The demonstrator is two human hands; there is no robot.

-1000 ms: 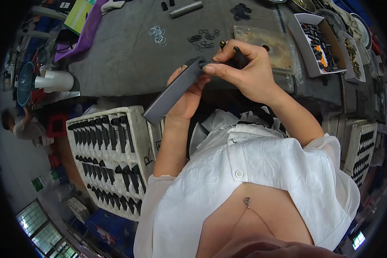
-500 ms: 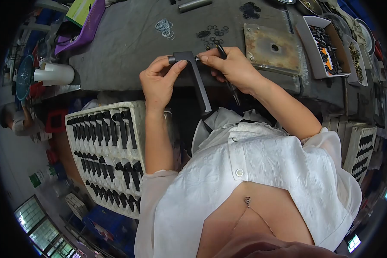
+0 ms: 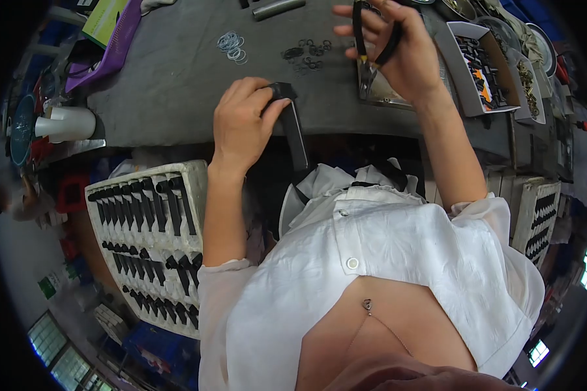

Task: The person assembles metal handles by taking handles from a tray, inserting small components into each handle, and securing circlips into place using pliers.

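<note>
Black lever handle (image 3: 296, 137) is gripped at its hub end by the left hand (image 3: 242, 124), thumb and fingers closed round it, near the front edge of the tabletop (image 3: 169, 107); long arm pointed down past that edge. Judged stiff, probably metal, fairly heavy, maybe slippery on flat faces; best held by the thicker hub end. Pliers (image 3: 370, 65) are grasped by the right hand (image 3: 407, 58), some fingers spread. Hub mostly covered by left fingers; pliers' grips partly cut off at top edge; metal plate (image 3: 390, 99) largely blocked by right hand.
</note>
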